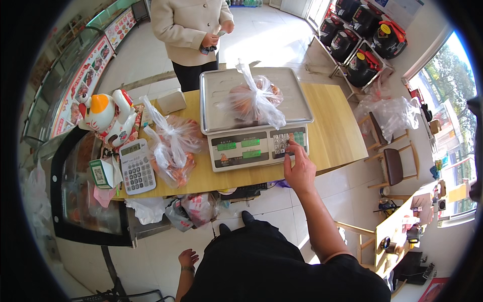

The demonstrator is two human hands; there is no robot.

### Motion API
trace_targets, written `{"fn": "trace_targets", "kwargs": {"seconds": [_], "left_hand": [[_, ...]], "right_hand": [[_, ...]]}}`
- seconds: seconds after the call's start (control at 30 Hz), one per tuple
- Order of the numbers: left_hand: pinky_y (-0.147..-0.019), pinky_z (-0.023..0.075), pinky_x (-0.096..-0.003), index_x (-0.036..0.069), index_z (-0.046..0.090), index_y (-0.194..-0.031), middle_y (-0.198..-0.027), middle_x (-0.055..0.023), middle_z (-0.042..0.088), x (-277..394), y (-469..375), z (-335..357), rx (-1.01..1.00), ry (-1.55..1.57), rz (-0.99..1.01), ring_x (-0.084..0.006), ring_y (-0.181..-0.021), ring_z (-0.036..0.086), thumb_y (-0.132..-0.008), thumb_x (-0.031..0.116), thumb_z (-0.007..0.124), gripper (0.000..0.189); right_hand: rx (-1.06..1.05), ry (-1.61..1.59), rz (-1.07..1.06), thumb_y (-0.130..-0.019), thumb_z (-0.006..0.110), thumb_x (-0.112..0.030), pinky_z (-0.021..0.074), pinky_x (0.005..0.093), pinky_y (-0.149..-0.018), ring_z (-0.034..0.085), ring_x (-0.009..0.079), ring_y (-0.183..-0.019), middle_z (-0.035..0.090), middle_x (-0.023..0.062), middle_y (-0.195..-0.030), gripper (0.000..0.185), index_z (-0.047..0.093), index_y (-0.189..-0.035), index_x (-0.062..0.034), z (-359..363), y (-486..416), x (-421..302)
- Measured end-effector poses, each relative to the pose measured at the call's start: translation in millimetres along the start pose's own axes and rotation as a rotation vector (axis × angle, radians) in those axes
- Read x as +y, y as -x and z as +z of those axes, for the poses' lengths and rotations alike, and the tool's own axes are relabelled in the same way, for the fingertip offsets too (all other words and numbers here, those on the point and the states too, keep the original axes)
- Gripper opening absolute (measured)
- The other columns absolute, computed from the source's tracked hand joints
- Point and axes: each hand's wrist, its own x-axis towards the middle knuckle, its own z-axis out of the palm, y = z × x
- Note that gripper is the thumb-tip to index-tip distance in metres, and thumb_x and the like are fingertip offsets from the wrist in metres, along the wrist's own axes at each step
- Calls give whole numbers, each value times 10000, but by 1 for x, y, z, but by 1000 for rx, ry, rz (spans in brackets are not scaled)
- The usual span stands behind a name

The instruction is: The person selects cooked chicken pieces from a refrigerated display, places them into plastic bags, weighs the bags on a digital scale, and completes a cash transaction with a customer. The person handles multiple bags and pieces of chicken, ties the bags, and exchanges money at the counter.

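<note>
My right hand (300, 168) is over the keypad (281, 142) of an electronic weighing scale (241, 160), a finger at its keys and nothing held. On the scale's metal pan (215, 87) lies a knotted clear plastic bag (256, 98) with reddish-brown food inside. Down by my left side hangs my left hand (188, 258), empty, its fingers loosely apart. More knotted plastic bags of similar food (173, 151) rest on the wooden counter (332, 120), left of the scale. Beside them sits a white desk calculator (137, 167).
A lucky cat figure (111, 117) and a box with a printed code (101, 173) stand at the counter's left. Across the counter a person in a beige jacket (190, 30) holds small items. Chairs (394, 166) and a shelf of black jars (360, 68) are at right.
</note>
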Motion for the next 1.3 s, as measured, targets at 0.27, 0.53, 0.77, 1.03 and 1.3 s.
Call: {"fn": "trace_targets", "kwargs": {"seconds": [0.27, 0.53, 0.77, 1.03, 1.3], "left_hand": [[-517, 573, -388, -18, 627, -1108, -910, -181, 695, 18, 4, 9, 54, 152, -154, -293, -639, 689, -913, 135, 608, 249], [-574, 573, -427, 2, 616, -1117, -940, -205, 690, 1, -18, 12, 75, 129, -232, -359, -722, 697, -930, 138, 576, 235], [-548, 567, -413, 2, 610, -1118, -906, -185, 685, 9, -28, 26, 53, 182, -118, -316, -659, 679, -921, 125, 592, 233], [-502, 573, -407, -17, 617, -1114, -888, -194, 692, -18, -20, 18, 62, 202, -251, -320, -626, 686, -906, 101, 600, 239], [-591, 587, -406, 8, 617, -1133, -959, -197, 703, -21, -17, -4, 52, 166, -199, -355, -759, 708, -920, 142, 601, 252]], "right_hand": [[-4, -275, -30, -872, 676, -45, 434, 288, -488, 538, 151, -491, 649, 41, -818, 131, 633, -994, -61, -10, 0, -40], [214, -65, -229, -840, 726, -149, 491, 387, -636, 648, 265, -746, 642, 102, -915, 275, 626, -1063, -22, -20, -125, -90], [88, -200, -147, -846, 704, -148, 479, 422, -580, 625, 353, -619, 615, 217, -692, 221, 612, -780, 41, -10, -180, -75], [399, -152, -9, -870, 733, -203, 470, 340, -589, 592, 167, -604, 671, 122, -702, 250, 718, -967, 26, -136, -207, 18], [173, 302, 96, -839, 655, -127, 478, 510, -655, 622, 466, -738, 619, 278, -738, 165, 627, -816, 35, -120, -141, 134]]}}
